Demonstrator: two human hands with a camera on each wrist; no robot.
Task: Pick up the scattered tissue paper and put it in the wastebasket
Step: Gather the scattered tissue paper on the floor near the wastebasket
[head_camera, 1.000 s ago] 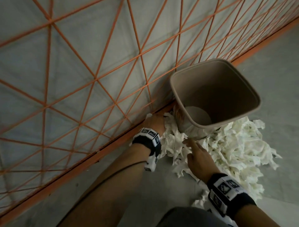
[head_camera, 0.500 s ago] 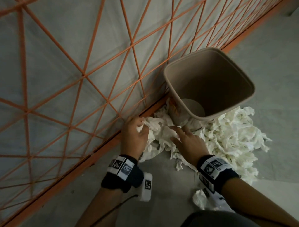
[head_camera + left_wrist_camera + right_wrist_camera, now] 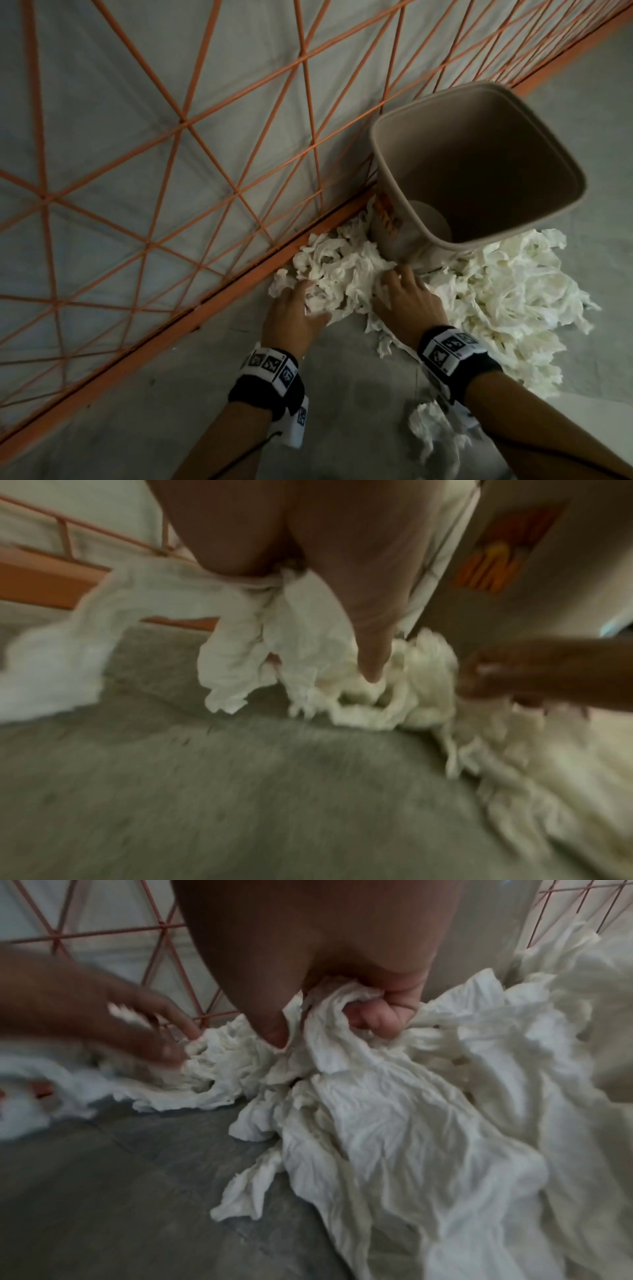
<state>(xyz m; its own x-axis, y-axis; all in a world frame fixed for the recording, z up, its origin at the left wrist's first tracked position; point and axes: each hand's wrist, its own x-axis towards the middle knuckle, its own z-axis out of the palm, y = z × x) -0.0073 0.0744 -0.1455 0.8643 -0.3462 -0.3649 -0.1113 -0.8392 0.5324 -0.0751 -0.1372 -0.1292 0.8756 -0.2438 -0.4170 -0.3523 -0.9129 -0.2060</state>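
— Tissue paper (image 3: 346,270) lies heaped on the grey floor (image 3: 191,411) around the foot of the tan wastebasket (image 3: 404,147), which stands against the orange lattice panel (image 3: 185,120). Where are your hands?

— Both are in the heap, just in front of the wastebasket. Your left hand (image 3: 294,318) has its fingers curled round a wad of tissue.

— And your right?

— Your right hand (image 3: 407,301) is bunched on tissue too; the wrist view shows its fingers (image 3: 380,1015) clenched into the folds. More tissue spreads beside the wastebasket, away from the panel.
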